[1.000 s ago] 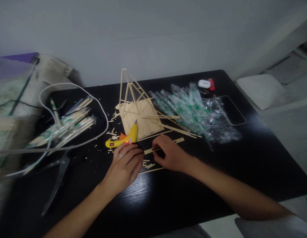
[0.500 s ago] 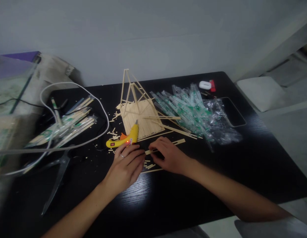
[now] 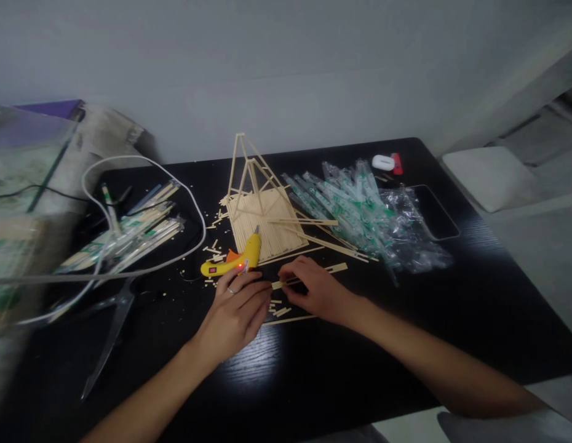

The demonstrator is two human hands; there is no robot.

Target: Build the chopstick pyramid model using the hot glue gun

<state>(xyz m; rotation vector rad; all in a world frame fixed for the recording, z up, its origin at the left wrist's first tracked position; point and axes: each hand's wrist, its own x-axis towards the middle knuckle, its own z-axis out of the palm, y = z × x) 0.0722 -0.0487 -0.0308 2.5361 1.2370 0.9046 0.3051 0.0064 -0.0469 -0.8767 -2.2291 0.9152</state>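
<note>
A pair of joined wooden chopsticks lies crosswise between my two hands. My right hand pinches it near the middle, thumb and fingertips closed. My left hand, a ring on one finger, is closed around its left end, and the fingers hide that tip. Just beyond my left hand rests a yellow hot glue gun, its red light lit and its nozzle pointing up and away. Behind it is a flat chopstick base carrying a pointed stick frame. Small cut stick pieces lie below my hands.
Green-printed plastic wrappers spread to the right, beside a dark phone, a white case and a red item. Wrapped chopsticks, a white cable and a dark stand-like object occupy the left.
The view has shifted slightly, so the table things appear a little lower and further right. Both hands keep their hold on the chopsticks with almost no movement.
</note>
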